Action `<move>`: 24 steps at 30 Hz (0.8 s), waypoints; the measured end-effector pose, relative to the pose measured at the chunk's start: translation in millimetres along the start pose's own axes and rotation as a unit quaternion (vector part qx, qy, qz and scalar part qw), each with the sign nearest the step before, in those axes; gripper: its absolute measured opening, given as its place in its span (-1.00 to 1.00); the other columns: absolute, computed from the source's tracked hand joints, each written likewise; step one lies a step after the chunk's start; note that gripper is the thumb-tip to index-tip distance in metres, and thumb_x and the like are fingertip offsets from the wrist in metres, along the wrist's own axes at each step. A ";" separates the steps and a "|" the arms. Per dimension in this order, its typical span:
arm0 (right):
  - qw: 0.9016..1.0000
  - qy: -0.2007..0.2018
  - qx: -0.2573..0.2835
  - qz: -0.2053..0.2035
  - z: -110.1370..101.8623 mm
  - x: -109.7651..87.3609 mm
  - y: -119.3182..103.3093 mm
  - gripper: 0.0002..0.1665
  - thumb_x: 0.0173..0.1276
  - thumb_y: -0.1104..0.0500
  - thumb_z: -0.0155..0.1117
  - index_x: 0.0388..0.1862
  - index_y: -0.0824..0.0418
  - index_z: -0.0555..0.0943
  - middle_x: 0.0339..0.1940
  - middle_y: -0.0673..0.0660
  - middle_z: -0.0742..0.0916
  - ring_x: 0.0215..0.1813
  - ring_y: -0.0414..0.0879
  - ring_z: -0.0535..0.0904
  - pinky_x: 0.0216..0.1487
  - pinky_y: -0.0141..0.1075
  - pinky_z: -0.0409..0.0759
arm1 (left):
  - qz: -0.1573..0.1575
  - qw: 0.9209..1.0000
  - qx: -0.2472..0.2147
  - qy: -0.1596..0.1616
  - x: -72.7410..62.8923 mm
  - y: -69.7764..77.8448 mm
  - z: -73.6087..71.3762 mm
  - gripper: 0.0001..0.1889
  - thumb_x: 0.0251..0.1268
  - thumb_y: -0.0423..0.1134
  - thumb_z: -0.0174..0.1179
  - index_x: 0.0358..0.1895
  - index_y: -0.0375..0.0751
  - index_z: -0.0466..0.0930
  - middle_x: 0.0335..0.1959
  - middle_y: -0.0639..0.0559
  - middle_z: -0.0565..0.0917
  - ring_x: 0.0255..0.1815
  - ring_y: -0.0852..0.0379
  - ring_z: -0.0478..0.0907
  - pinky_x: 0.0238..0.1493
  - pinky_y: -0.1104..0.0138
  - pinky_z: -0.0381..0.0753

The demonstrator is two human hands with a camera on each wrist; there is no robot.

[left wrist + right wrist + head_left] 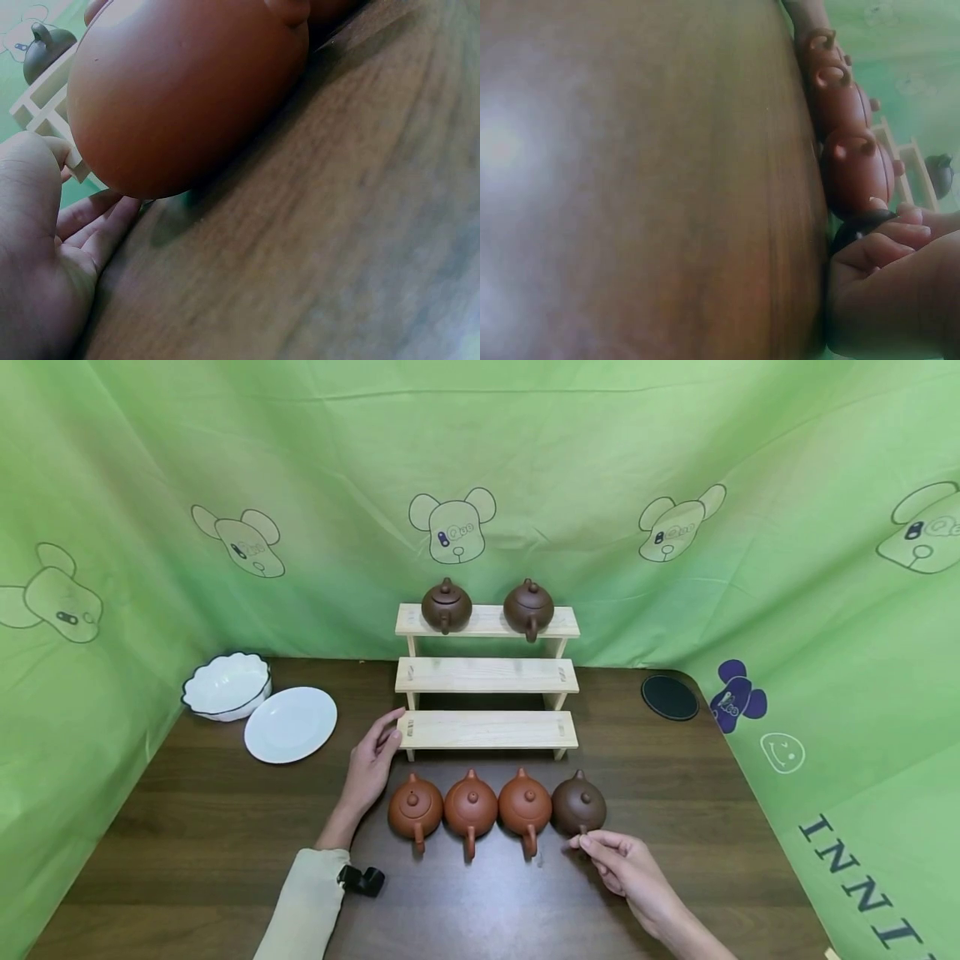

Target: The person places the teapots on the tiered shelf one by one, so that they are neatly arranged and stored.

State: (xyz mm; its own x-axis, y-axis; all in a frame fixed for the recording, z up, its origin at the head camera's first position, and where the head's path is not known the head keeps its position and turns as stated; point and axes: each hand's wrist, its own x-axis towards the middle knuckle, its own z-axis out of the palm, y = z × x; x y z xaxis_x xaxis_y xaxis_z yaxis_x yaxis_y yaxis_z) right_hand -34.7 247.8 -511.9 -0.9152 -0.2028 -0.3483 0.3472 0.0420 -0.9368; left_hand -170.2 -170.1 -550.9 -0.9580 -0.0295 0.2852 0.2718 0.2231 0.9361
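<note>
A person works at a wooden table [202, 843] in front of a green curtain [555, 443]. The right hand [626, 870] pinches the handle of a dark brown teapot [578, 803] between thumb and forefinger; this pot sits on the table at the right end of a row, beside three reddish teapots [471, 807]. The left hand [369, 767], fingers extended, touches the left end of the lowest step of a wooden stand [487, 729], just behind the row. Two brown teapots [528, 602] stand on its top step. To the left, a white plate [291, 725] lies beside a scalloped white bowl [225, 683]; a black disc [670, 697] lies far right.
</note>
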 end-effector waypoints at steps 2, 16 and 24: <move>1.000 0.009 0.000 -0.003 0.5 -0.8 0.1 -0.76 0.72 0.22 0.26 0.02 0.34 0.81 -0.61 -0.18 0.43 -0.62 -0.36 0.16 -0.58 -0.40 0.03 | 0.012 1.000 -0.007 0.001 0.3 -5.1 0.0 -0.59 0.79 -0.15 0.17 0.53 -0.11 0.62 0.30 -0.27 0.77 0.22 0.24 0.70 0.19 0.57 0.59; 0.997 0.082 -0.006 -0.002 3.5 -1.9 -2.8 -0.75 0.69 0.25 0.30 0.03 0.41 0.83 -0.57 -0.17 0.46 -0.57 -0.35 0.17 -0.54 -0.39 0.10 | -0.025 1.000 0.002 -0.005 0.0 3.0 -0.5 -0.58 0.81 -0.18 0.14 0.56 -0.12 0.59 0.37 -0.26 0.73 0.28 0.28 0.67 0.21 0.62 0.56; 0.993 0.116 -0.013 -0.020 4.2 -1.3 -7.0 -0.75 0.67 0.28 0.31 0.00 0.46 0.82 -0.56 -0.14 0.45 -0.57 -0.34 0.16 -0.56 -0.31 0.02 | -0.022 1.000 0.008 -0.008 0.4 3.2 -0.3 -0.57 0.81 -0.18 0.14 0.57 -0.13 0.57 0.37 -0.26 0.73 0.32 0.18 0.68 0.23 0.60 0.56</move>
State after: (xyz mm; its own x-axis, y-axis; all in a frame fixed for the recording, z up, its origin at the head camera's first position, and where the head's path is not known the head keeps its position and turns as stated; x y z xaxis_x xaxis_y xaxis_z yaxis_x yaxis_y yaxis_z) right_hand -35.0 243.7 -504.7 -0.9515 0.0254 -0.3067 0.3077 0.0635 -0.9494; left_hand -169.6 -169.7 -547.7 -0.9704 -0.0239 0.2403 0.2280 0.2373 0.9443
